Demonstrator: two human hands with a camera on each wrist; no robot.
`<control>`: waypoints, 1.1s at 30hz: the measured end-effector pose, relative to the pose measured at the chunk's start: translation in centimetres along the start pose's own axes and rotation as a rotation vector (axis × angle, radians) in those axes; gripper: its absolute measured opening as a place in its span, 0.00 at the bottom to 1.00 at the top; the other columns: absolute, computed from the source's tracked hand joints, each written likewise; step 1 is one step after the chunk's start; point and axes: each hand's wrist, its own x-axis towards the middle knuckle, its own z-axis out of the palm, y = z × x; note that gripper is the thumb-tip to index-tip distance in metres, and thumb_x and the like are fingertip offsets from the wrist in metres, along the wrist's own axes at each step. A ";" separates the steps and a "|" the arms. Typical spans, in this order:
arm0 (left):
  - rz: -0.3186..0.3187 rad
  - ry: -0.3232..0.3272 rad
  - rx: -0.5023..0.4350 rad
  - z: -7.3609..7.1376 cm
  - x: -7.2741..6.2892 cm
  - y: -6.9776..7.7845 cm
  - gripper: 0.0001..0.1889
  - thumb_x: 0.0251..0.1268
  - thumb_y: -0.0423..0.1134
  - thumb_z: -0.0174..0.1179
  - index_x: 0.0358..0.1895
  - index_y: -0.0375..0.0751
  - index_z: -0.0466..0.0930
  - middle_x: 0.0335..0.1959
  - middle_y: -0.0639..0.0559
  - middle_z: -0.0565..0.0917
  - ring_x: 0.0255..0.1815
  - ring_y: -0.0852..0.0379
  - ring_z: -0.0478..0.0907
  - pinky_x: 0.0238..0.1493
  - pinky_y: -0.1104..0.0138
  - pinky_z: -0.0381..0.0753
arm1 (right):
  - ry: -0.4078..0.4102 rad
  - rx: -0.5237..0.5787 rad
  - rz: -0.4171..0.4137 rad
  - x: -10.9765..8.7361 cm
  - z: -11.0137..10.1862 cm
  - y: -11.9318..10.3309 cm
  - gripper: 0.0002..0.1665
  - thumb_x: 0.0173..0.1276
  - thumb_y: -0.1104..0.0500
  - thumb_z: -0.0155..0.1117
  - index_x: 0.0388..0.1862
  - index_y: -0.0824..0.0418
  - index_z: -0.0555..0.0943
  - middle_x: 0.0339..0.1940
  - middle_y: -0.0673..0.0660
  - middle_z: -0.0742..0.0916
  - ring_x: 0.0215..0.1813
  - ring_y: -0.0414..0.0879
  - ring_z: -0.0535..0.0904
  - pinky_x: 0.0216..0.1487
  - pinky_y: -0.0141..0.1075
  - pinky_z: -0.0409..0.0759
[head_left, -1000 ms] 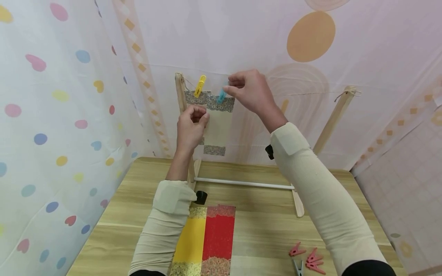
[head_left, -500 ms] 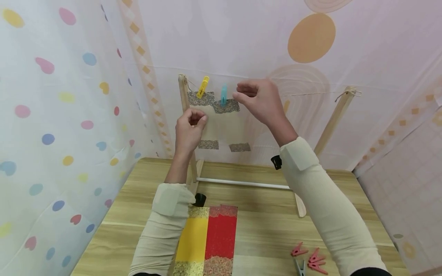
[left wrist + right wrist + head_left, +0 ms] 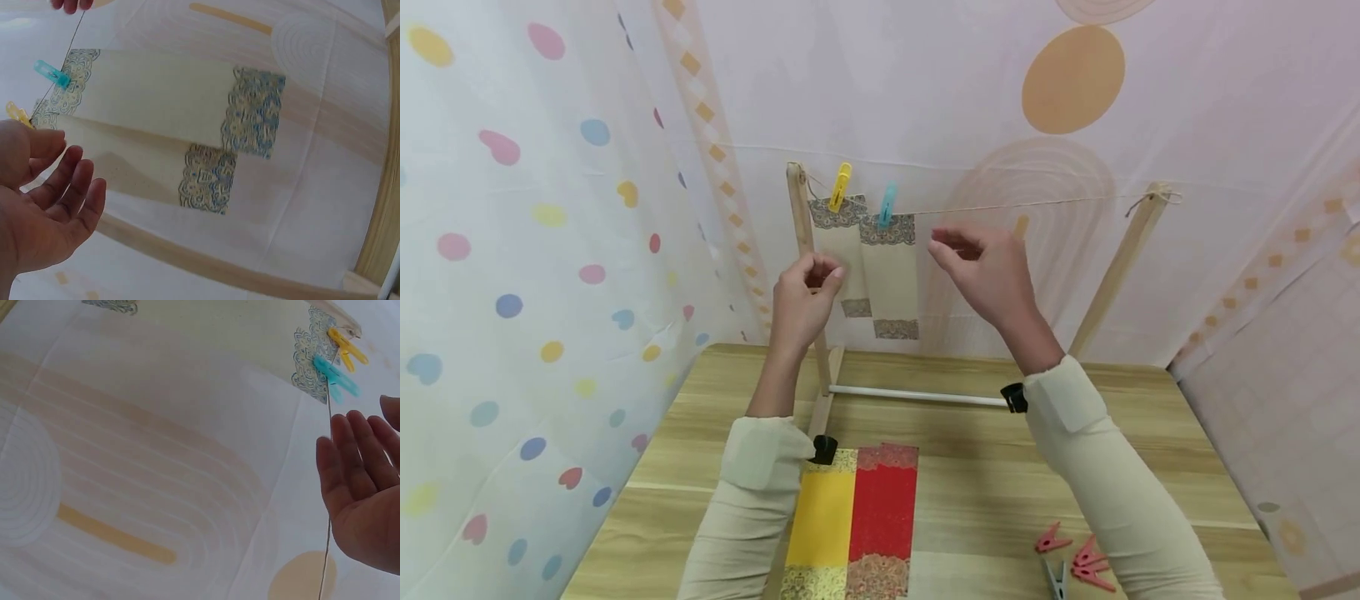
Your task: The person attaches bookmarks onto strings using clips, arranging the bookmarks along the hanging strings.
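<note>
Two cream paper strips with patterned dark bands hang side by side from a thin string. A yellow clothespin holds the left strip; a blue clothespin holds the right strip. My left hand, fingers loosely bent with nothing between them, is in front of the left strip. To the right of the strips, just below the string, my right hand is held up with relaxed fingers and a bare palm, as the right wrist view shows its hand.
Wooden posts carry the string, joined low down by a white rod. On the table lie yellow strips and red strips. Several pink clothespins and a grey clothespin lie at front right.
My right hand has let go of the blue clothespin and moved right and down. My left hand has drawn slightly down. The right strip swung out, then settled hanging straight.
</note>
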 end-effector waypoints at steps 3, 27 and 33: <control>0.065 -0.032 0.086 -0.3 -0.7 -0.2 0.08 0.74 0.34 0.59 0.46 0.31 0.82 0.40 0.39 0.84 0.42 0.47 0.80 0.49 0.56 0.81 | 0.036 -0.064 -0.029 -1.4 -0.4 0.4 0.14 0.71 0.58 0.69 0.50 0.65 0.88 0.47 0.60 0.90 0.50 0.52 0.87 0.54 0.46 0.82; 0.339 -0.183 0.744 -2.6 -8.1 -7.7 0.30 0.67 0.51 0.66 0.67 0.38 0.77 0.62 0.35 0.79 0.61 0.36 0.75 0.62 0.44 0.73 | -0.195 -0.407 0.148 -13.4 -3.8 6.1 0.31 0.73 0.52 0.67 0.69 0.67 0.75 0.74 0.69 0.71 0.74 0.67 0.63 0.69 0.66 0.62; 0.231 -0.248 0.806 -2.9 -10.1 -9.9 0.36 0.69 0.54 0.64 0.74 0.39 0.69 0.68 0.32 0.73 0.67 0.32 0.69 0.66 0.41 0.67 | -0.221 -0.433 0.229 -16.1 -5.2 7.2 0.35 0.74 0.51 0.66 0.73 0.66 0.71 0.75 0.71 0.68 0.73 0.71 0.62 0.66 0.68 0.63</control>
